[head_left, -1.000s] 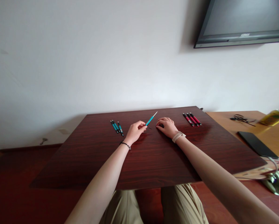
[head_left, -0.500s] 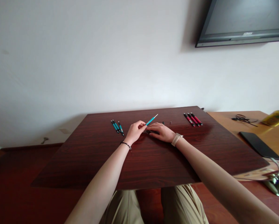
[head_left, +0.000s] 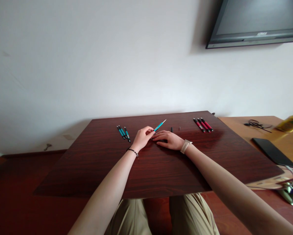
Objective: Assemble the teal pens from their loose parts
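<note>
My left hand [head_left: 143, 136] pinches a teal pen barrel [head_left: 158, 126], which points up and to the right with a thin white tip sticking out of its far end. Close beside it, my right hand [head_left: 169, 139] lies low over the table with its fingers stretched toward the left; a dark patch shows under them, too unclear to name. Just beyond the right hand are a small black pen part [head_left: 171, 129] and a tiny metallic piece [head_left: 179, 128]. Three teal and black pens [head_left: 123, 133] lie to the left, and three red and black pens [head_left: 203, 125] to the right.
The dark wooden table [head_left: 107, 173] stands against the wall. A lighter desk [head_left: 236, 125] adjoins on the right, bearing a black phone-like slab [head_left: 272, 151], a coiled black cable [head_left: 255, 124] and a yellow can [head_left: 290, 123]. A screen [head_left: 261, 21] hangs above.
My right hand has shifted slightly, and the black pen part beyond it shows more fully. The dark thing under its fingers is less visible. My left hand keeps hold of the teal barrel.
</note>
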The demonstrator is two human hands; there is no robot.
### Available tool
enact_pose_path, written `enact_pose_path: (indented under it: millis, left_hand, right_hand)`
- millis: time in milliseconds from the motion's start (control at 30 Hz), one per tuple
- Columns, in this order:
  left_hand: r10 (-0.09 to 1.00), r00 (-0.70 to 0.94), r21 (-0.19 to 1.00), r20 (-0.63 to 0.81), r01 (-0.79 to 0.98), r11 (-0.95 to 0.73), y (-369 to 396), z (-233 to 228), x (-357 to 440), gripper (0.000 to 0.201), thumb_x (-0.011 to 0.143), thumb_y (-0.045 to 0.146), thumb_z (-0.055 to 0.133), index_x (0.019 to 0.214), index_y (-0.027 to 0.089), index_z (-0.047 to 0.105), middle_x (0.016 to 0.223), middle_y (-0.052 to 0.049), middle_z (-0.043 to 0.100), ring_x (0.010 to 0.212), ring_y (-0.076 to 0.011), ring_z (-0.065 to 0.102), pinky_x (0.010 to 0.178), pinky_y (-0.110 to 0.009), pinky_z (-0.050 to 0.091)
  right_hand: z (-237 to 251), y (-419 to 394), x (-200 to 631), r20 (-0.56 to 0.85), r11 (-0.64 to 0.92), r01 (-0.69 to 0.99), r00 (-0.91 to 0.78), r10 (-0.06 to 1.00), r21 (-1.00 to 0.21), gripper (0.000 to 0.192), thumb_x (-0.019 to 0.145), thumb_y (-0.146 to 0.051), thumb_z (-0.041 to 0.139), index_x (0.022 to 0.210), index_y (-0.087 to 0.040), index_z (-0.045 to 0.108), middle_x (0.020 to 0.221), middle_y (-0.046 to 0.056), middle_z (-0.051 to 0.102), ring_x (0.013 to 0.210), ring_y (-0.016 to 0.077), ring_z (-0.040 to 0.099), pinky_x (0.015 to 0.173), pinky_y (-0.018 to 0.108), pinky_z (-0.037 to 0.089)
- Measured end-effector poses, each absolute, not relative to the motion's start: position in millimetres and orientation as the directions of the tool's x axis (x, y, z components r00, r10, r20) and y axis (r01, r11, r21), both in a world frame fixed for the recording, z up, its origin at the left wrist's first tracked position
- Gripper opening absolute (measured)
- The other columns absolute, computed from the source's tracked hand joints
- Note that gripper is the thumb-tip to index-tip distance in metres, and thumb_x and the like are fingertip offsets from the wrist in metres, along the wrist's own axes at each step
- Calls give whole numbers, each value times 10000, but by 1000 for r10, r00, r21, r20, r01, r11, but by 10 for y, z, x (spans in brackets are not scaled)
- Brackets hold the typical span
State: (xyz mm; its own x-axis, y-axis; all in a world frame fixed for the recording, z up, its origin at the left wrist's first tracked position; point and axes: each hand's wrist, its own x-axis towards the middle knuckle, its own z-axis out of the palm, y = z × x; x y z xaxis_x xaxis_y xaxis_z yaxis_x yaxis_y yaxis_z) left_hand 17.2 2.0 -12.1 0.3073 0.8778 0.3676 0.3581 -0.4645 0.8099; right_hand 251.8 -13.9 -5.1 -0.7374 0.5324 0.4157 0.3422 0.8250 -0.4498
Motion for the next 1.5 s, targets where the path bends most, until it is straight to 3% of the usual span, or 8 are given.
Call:
enact_pose_path:
  millis: [300,400,600,767,1000,1167,1500]
  left_hand:
    - [883,311,814,353,363,-453,17,-132,167,226,965,400,660,1032,198,737,911,-52,779,822,-202,728,765,-294,561]
    - [879,317,810,356,364,-459,23,-133,166,212,970,386,655,1032,201,735,919,-48,779,827,-199,728,765,-290,558]
    - [880,314,808,357,370,-459,17,-118,174,203,964,381,664,1023,200,734,944,-52,784,837,-200,731,759,-286,557]
    - [879,312,805,360,372,-462,17,-122,171,207,964,386,670,1032,203,740,946,-52,785,842,-203,735,770,-290,561]
    - [880,319,805,351,377,-458,50,-164,161,224,967,405,670,1035,204,742,959,-60,792,879,-215,745,786,-296,574]
    - [877,318,795,361,387,-468,50,-162,162,215,966,393,671,1033,204,748,974,-63,796,899,-217,746,801,-299,573]
    - [875,316,798,367,377,-471,38,-148,173,197,960,385,676,1009,206,745,973,-57,794,905,-218,745,804,-301,569]
  right_hand:
    - [-77,-92,2555,485,796,433,-633,603,-423,141,1010,-254,663,996,-255,802,1045,53,796,1038,250,725,1004,409,557]
    - [-89,-94,2569,485,781,452,-614,623,-431,105,988,-256,697,1046,-254,785,1073,59,783,1055,259,714,992,412,560]
    - [-127,-81,2572,458,783,404,-647,610,-472,269,981,-245,698,1243,-265,754,1173,69,781,1115,269,712,1030,439,556]
    - [-105,-89,2560,463,813,320,-695,551,-487,205,1002,-269,688,1184,-271,782,1165,65,779,1128,255,709,1066,428,541]
    - [-99,-90,2556,461,799,310,-686,563,-516,133,1012,-254,671,1026,-257,803,1033,53,781,1000,228,724,960,365,560]
    - [-92,-109,2544,440,769,345,-664,605,-538,126,989,-286,715,1090,-236,773,1001,49,785,977,229,722,938,364,558]
    - [-83,-113,2551,401,786,332,-718,570,-522,206,1002,-381,713,1125,-269,834,1099,86,723,1057,245,677,1019,395,544]
